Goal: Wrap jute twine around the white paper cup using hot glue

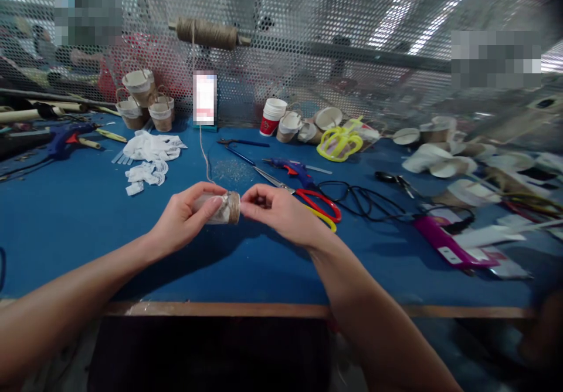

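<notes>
Wooden edge [211,308] nearest, then blue table [246,274]. Left hand [187,213]: curled round a small cup [225,211], thumb on its side. Right hand [279,207]: thumb and fingers drawn together at the cup's other end, touching or just beside the twine band [234,207]; can't tell if they pinch a loose end or only press. Cup is tipped sideways between both hands, over the table. To do it well: left grip steady but light (thin wall, I'd guess, may dent), band kept flat and even, right fingertips smoothing rather than tugging.

Just beyond: scissors [288,189] and blue glue gun [300,173], within easy reach; its black cord [352,195] could snag, best kept clear. Clear bits [233,171] litter the table past the cup; better not let any stick to the band. Pliers [229,142] farther, white scraps [152,145] off left.

Farthest: strand [203,148] drops from the spool [206,33] past a lit screen [204,95]; lower end hidden behind left hand. Some slack there should help.
</notes>
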Available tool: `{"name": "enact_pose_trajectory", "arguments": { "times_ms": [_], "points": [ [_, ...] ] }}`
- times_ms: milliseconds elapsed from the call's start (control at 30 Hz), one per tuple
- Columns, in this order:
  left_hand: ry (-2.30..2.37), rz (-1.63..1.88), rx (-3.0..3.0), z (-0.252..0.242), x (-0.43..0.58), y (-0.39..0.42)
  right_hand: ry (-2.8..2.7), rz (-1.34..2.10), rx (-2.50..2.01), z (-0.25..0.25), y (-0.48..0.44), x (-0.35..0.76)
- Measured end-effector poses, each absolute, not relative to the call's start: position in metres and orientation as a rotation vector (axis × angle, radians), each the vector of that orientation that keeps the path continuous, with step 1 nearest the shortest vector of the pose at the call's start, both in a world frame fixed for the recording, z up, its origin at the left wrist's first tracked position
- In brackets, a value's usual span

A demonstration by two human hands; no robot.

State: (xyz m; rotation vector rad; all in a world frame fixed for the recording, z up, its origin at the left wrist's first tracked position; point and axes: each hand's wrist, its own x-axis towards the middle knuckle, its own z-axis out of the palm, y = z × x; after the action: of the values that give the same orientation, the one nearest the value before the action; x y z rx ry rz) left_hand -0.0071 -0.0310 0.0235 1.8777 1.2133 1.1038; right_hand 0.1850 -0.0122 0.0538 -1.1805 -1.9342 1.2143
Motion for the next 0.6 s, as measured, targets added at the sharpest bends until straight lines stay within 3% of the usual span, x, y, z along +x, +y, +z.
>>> {"name": "enact_pose_trajectory", "arguments": {
  "times_ms": [233, 367, 600],
  "points": [
    [1.214, 1.05, 1.985, 0.021, -0.004, -0.034, -1.502, 0.81, -1.312, 0.06, 0.022, 0.217],
    [1.195, 0.986, 2.068, 0.02, -0.002, -0.036, -1.594, 0.255, -1.776, 0.069, 0.054, 0.246],
    [1.183, 0.918, 2.136, 0.014, -0.001, -0.037, -1.825, 0.287, -2.306, 0.04, 0.092, 0.268]
  ]
}}
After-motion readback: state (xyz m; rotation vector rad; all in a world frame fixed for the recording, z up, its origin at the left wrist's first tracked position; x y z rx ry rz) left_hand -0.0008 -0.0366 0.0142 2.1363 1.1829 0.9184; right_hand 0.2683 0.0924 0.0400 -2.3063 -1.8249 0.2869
